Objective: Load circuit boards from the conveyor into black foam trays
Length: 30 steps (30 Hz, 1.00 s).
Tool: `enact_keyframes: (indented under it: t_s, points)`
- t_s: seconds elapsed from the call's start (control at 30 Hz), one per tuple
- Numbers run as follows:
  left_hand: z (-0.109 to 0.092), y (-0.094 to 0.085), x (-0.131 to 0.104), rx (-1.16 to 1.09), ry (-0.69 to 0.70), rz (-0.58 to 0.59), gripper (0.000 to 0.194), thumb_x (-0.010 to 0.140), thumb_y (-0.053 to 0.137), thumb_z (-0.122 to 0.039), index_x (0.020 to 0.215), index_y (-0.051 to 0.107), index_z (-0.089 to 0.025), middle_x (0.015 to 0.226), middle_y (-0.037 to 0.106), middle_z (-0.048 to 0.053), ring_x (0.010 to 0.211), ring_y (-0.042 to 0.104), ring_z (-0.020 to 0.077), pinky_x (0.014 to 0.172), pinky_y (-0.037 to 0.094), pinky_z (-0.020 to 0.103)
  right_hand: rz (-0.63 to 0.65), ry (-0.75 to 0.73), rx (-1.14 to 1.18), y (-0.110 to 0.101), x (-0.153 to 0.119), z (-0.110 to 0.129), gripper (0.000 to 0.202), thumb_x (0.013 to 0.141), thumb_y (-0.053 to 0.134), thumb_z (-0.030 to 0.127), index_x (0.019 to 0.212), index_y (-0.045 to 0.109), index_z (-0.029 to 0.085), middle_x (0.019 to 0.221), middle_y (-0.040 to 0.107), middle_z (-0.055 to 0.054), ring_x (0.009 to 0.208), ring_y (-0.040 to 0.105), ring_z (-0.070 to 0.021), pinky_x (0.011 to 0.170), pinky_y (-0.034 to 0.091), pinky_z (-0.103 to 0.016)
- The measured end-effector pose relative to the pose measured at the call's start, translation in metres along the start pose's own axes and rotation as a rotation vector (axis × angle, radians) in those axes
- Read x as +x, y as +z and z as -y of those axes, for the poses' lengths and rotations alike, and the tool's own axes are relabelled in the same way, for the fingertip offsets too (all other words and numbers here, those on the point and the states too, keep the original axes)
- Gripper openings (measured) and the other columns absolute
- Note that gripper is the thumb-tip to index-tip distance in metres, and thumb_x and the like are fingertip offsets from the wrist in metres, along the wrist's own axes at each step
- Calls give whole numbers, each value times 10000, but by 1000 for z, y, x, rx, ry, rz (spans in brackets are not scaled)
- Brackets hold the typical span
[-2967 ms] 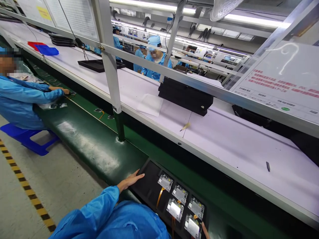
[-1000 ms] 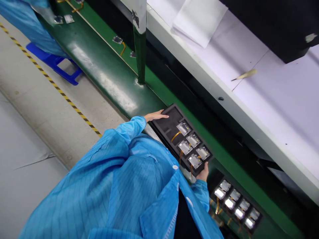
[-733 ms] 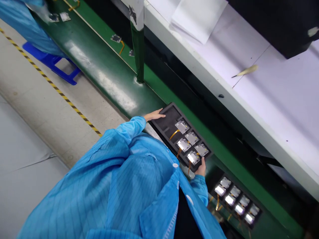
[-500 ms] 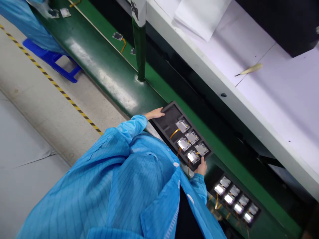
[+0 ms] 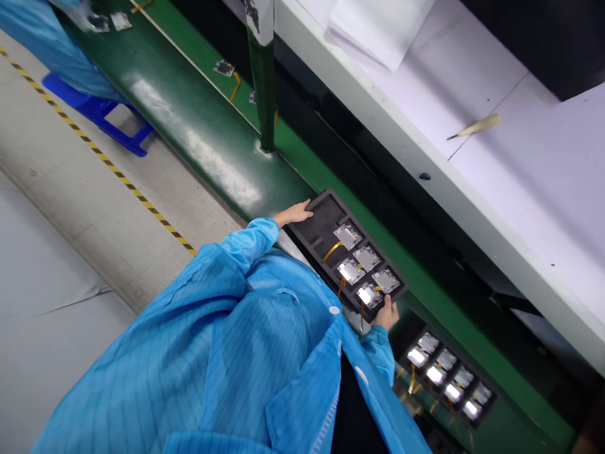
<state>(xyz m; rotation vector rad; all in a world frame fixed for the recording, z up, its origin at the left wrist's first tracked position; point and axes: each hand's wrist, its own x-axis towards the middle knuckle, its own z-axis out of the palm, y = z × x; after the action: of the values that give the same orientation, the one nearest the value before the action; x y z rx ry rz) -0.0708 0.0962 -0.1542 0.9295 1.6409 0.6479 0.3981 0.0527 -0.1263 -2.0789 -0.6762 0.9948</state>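
A black foam tray [image 5: 326, 217] lies at a slant in front of my body. Its upper-left part shows bare recesses, while several small silver circuit boards [image 5: 351, 271] with orange flex cables sit in the rest. At the tray's upper-left end, my left hand [image 5: 297, 213] is closed on the edge with the thumb side up. My right hand [image 5: 386, 313] grips the lower-right corner, thumb on top beside the nearest board. The undersides of both hands' grips are hidden.
A second black tray [image 5: 439, 373] full of boards lies at lower right on the green bench [image 5: 203, 145]. A green post [image 5: 263, 94] rises from the bench. Above it, a white shelf [image 5: 510, 189] carries a pale-handled screwdriver [image 5: 479, 124]. A blue stool [image 5: 101, 113] stands left, by another person's blue sleeve.
The tray's right end has shifted slightly right and up, and my right hand has moved a little right with it. My left hand stays at its edge.
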Motion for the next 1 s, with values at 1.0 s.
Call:
enact_keyframes:
  t_s: [1.0]
  points:
    - [-8, 0, -7, -205, -3, 47, 770, 928, 697, -264, 1660, 461, -235, 1579, 618, 79, 1394, 638, 289, 1214, 471, 382, -62, -95, -115, 4, 26, -10, 306, 669, 674, 451, 809, 628, 183, 756, 623, 38, 777, 592, -162, 785, 575, -315]
